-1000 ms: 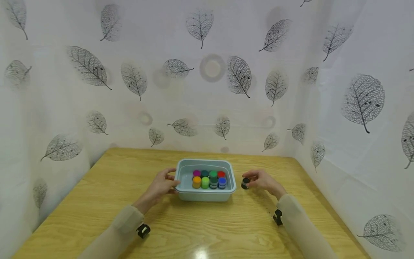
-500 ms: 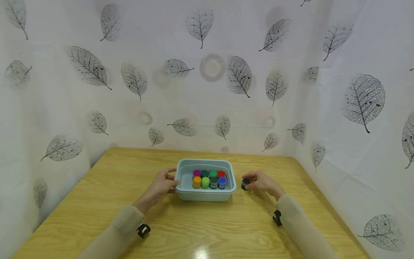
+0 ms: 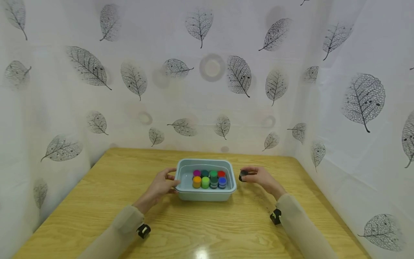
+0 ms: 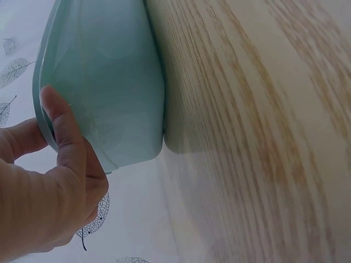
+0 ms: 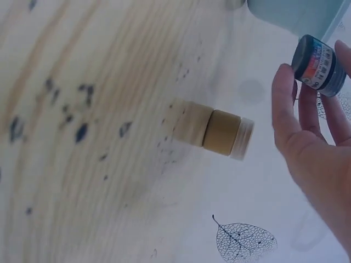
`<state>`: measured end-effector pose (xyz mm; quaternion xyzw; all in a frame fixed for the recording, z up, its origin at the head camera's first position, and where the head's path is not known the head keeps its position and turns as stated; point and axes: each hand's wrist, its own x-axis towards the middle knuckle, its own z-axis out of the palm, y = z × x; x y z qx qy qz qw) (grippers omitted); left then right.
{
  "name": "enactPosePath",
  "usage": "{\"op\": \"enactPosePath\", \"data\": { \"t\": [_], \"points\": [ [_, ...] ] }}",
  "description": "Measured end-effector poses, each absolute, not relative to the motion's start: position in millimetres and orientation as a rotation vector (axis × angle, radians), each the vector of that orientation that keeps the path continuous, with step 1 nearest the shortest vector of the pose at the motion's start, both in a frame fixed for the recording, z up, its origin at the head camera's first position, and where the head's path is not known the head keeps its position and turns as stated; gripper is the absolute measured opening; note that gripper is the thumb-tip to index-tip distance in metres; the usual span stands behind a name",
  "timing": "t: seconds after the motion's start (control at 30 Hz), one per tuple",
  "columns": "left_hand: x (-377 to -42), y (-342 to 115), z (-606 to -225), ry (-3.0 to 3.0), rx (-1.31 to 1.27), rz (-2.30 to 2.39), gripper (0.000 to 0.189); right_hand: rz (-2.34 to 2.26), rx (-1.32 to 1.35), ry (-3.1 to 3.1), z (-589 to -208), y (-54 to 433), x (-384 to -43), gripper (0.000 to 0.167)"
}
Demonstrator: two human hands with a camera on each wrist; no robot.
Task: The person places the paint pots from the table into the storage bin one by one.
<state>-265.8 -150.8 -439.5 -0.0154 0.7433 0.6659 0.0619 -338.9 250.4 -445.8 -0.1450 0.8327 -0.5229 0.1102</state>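
Observation:
My left hand point(image 3: 164, 183) grips the left rim of a pale blue plastic tub point(image 3: 203, 196), thumb on one side of the wall and fingers on the other, as the left wrist view point(image 4: 60, 164) also has it. Inside the tub stand several small paint jars with coloured lids, among them an orange jar point(image 3: 197, 182), a lime green jar point(image 3: 205, 182), a blue jar point(image 3: 222, 182) and a red jar point(image 3: 221, 174). Just right of the tub, my right hand point(image 3: 262, 180) pinches a black paint jar point(image 5: 319, 66) between thumb and fingers, raised off the table and tilted, its printed label showing.
An ochre paint jar point(image 5: 224, 132) stands on the wooden table point(image 3: 207, 223) near the right hand, hidden from the head view. Dark specks mark the tabletop there. A leaf-printed white curtain point(image 3: 207, 104) borders the table at the back and sides.
My right hand has lifted the black paint jar off the table and carried it slightly away from me and toward the tub. The left hand and the tub have stayed put.

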Motion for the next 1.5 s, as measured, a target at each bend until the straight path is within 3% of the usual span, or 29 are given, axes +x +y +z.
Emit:
{"op": "enactPosePath", "data": {
  "t": [0.77,1.03,1.5],
  "points": [
    [-266.4,-151.9,-440.6,2.248,-0.053,2.009,0.06,-1.651,-0.435,2.457,-418.1,216.2,-338.3,0.048],
    [-265.5,-150.6,-437.9,2.249,-0.047,2.006,0.061,-1.745,-0.474,2.371,-413.7,191.6,-332.9,0.054],
    [-265.1,-149.2,-437.5,2.243,-0.065,2.019,0.061,-1.635,-0.56,2.373,-419.2,158.1,-329.2,0.041]
  ]
}}
